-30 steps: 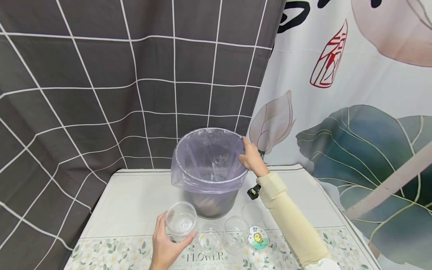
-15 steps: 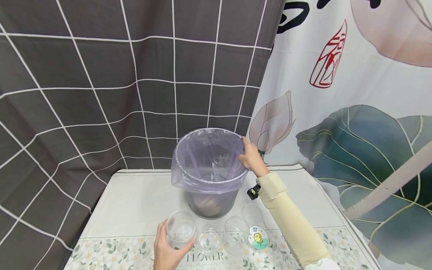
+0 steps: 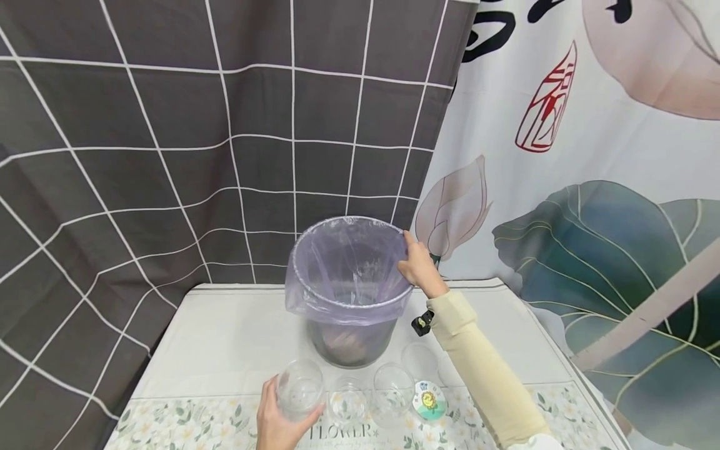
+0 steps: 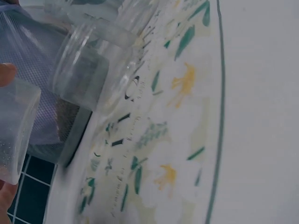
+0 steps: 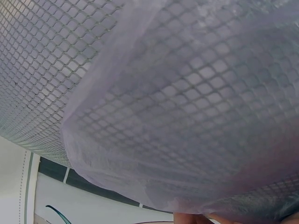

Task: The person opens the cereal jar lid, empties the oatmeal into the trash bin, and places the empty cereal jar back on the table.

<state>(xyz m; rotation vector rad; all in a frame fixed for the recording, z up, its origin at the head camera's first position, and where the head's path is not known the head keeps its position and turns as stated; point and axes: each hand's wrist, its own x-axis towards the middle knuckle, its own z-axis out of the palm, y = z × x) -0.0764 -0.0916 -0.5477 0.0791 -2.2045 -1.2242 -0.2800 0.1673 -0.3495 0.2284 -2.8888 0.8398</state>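
My left hand [image 3: 279,417] grips a clear plastic cup [image 3: 300,389] from its left side, near the table's front. In the left wrist view the cup [image 4: 15,126] appears at the left edge, a finger and thumb on its wall. Behind it stands a mesh wastebasket [image 3: 351,344], lined with a thin purple bin bag [image 3: 343,312] folded over the rim. My right hand [image 3: 419,265] holds the bagged rim on the right. Fingers [image 5: 189,218] show at the bottom of the right wrist view, under the bag.
Two more clear containers, one left [image 3: 347,403] and one right [image 3: 392,390], stand beside the held cup. A clear disc [image 3: 419,360] and a round, flower-printed piece [image 3: 429,400] lie to their right. A dark gridded curtain [image 3: 253,162] hangs behind the flower-patterned table [image 3: 225,350].
My left hand has brought the cup lower and closer to the tabletop, the cup's opening shifting toward me. My right hand keeps its hold on the wastebasket rim.
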